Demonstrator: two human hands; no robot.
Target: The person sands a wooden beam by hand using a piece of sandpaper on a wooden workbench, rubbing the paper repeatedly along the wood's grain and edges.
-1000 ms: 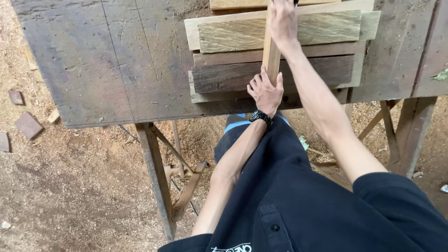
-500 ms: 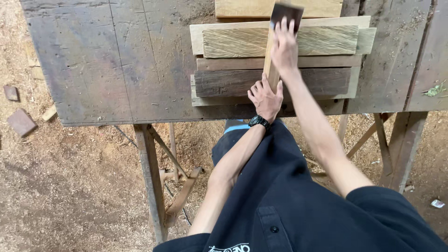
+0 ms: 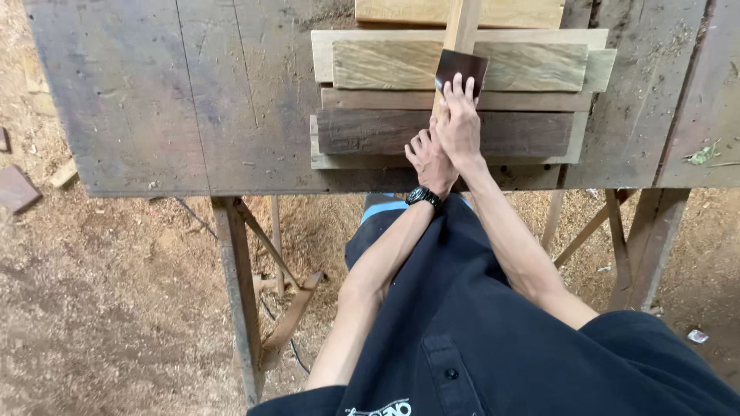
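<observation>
1. A weathered grey workbench [image 3: 193, 100] fills the upper half of the frame, standing on wooden legs over a sawdust-covered dirt floor [image 3: 108, 308].
2. A stack of boards [image 3: 524, 100] lies in the upper centre of the frame, pale ones on top and a dark brown one nearest the bench edge.
3. A narrow pale wood strip [image 3: 461, 27] runs from the top edge down across the stack, crossing the boards.
4. The right hand [image 3: 460, 123] lies in the upper centre, fingers spread flat and pressing a dark square piece of sandpaper [image 3: 462, 68] onto the strip.
5. The left hand [image 3: 428, 158], just below and touching the right, rests palm down with fingers loosely extended at the strip's near end; whether it grips anything cannot be told.
6. A black wristwatch [image 3: 424, 197] sits on the left wrist.
</observation>
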